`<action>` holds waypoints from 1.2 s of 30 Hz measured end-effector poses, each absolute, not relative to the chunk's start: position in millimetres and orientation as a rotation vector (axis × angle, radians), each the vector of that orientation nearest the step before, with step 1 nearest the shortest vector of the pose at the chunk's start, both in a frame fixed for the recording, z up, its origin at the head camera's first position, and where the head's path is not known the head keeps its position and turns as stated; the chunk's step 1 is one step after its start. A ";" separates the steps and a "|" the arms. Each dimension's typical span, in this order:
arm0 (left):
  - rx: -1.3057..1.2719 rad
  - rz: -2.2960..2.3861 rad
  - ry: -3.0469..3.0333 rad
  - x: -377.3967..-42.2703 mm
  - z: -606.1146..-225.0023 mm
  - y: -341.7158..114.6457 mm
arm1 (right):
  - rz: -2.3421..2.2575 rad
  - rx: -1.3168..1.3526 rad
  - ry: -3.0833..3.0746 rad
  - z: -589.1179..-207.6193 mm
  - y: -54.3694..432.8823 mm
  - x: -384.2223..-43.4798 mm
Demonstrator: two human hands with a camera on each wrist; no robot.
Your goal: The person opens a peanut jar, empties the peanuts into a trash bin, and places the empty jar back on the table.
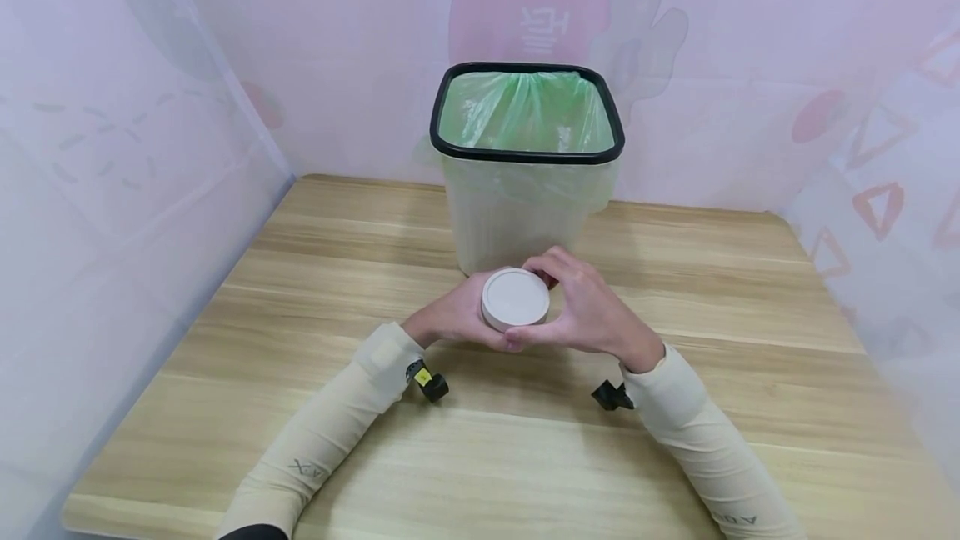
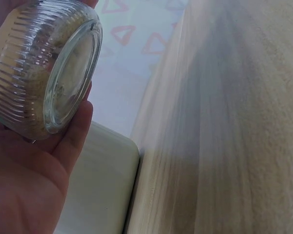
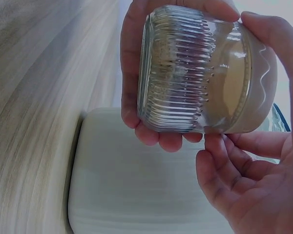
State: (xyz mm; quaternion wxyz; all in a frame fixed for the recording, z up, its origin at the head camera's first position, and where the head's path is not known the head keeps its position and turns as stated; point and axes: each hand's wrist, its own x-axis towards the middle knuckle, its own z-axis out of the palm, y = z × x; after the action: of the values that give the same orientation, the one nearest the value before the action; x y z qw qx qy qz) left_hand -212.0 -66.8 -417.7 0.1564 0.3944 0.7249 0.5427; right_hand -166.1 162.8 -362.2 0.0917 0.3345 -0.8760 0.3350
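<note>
A ribbed clear glass jar (image 3: 180, 73) with a round white lid (image 1: 516, 297) is held above the table, just in front of the bin. My left hand (image 1: 461, 312) grips the jar's glass body, its fingers wrapped round the side and the thumb in front. With thumb and fingers, my right hand (image 1: 596, 315) pinches the lid's edge from the right. Beige and dark reddish contents show through the ribs in the right wrist view. The jar's glass base faces the camera in the left wrist view. From the head view, the lid hides most of the glass.
Behind the hands stands a whitish waste bin (image 1: 517, 211) with a black rim (image 1: 525, 157) and a pale green bag liner (image 1: 525, 111). The wood-grain table (image 1: 480, 457) meets printed fabric walls at the back and sides. Small black wrist cameras hang below both sleeves.
</note>
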 end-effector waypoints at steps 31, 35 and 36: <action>1.155 1.567 2.056 -208.6 -410.7 -66.3 | 1.059 1.043 -2.531 -359.5 165.1 -168.2; 1.166 1.572 2.034 -208.6 -411.4 -66.7 | 1.063 1.074 -2.520 -360.0 166.2 -168.4; 1.170 1.571 2.028 -208.5 -411.6 -66.8 | 1.065 1.082 -2.517 -360.4 166.8 -168.4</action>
State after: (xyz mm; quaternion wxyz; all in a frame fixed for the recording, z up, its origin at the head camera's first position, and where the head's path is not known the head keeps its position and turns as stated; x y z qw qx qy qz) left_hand -208.5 -66.8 -411.6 0.1602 0.4094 0.7100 0.5500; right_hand -168.4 166.8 -360.4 0.1009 0.3661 -0.8519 0.3606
